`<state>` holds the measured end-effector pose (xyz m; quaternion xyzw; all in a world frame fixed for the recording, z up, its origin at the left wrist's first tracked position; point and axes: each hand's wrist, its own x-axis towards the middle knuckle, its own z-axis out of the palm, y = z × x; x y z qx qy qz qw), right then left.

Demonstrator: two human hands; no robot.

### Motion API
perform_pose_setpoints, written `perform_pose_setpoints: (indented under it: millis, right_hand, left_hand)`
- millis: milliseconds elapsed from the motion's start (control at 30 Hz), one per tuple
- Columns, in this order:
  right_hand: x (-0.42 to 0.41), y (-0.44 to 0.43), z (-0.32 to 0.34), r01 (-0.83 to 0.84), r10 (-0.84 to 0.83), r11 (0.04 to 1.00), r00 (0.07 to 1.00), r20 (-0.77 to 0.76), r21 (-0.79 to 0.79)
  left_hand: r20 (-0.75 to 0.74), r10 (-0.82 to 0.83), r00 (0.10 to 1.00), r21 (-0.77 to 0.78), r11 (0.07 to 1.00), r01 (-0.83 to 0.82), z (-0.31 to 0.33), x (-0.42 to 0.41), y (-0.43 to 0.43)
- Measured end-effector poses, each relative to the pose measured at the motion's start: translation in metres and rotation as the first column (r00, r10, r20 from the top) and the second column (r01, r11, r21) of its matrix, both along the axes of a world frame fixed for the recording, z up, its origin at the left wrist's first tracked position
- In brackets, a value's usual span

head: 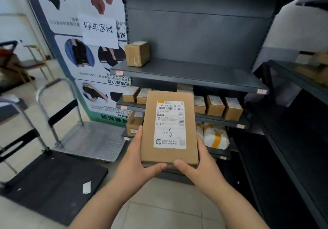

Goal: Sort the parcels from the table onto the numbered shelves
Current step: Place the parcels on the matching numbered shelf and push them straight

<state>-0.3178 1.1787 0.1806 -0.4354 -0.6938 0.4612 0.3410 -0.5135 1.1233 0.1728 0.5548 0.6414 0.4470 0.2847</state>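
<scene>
A flat brown cardboard parcel [168,118] with a white shipping label marked "1-6" in handwriting is held up in front of the grey metal shelving [195,74]. My left hand [136,159] grips its left edge and near corner, thumb on the front end. My right hand [200,164] grips the right edge, thumb likewise on the near end. The upper shelf carries one small brown box [137,53] at its left end. The shelf below holds a row of several small boxes [215,105], partly hidden behind the held parcel.
Lower shelves hold a brown box [134,124] and white-and-yellow bags [215,137]. A silver platform trolley [92,140] and a black one [53,180] stand on the floor at left. A poster panel [88,51] flanks the shelving. Another dark shelf unit [301,122] stands at right.
</scene>
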Motion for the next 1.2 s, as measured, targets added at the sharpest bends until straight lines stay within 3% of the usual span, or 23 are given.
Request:
perform_pose_setpoints:
  millis: [133, 333, 767, 1200]
  right_hand:
    - [-0.05, 0.042, 0.012, 0.029, -0.03, 0.999, 0.999, 0.024, 0.046]
    - [-0.109, 0.096, 0.024, 0.128, -0.129, 0.98, 0.992, -0.001, 0.155]
    - [-0.146, 0.262, 0.058, 0.216, -0.213, 0.956, 0.976, -0.037, 0.197]
    - [-0.168, 0.427, 0.083, 0.111, -0.148, 0.977, 0.967, 0.206, 0.18]
  left_hand:
    - [-0.109, -0.012, 0.994, 0.043, 0.999, 0.016, 0.017, -0.052, 0.048]
    - [-0.148, -0.032, 0.988, 0.076, 0.996, 0.044, 0.031, -0.104, 0.114]
    - [-0.199, -0.041, 0.979, 0.128, 0.989, 0.068, 0.071, -0.141, 0.289]
    - [-0.267, 0.094, 0.959, 0.026, 0.996, -0.091, 0.081, -0.165, 0.438]
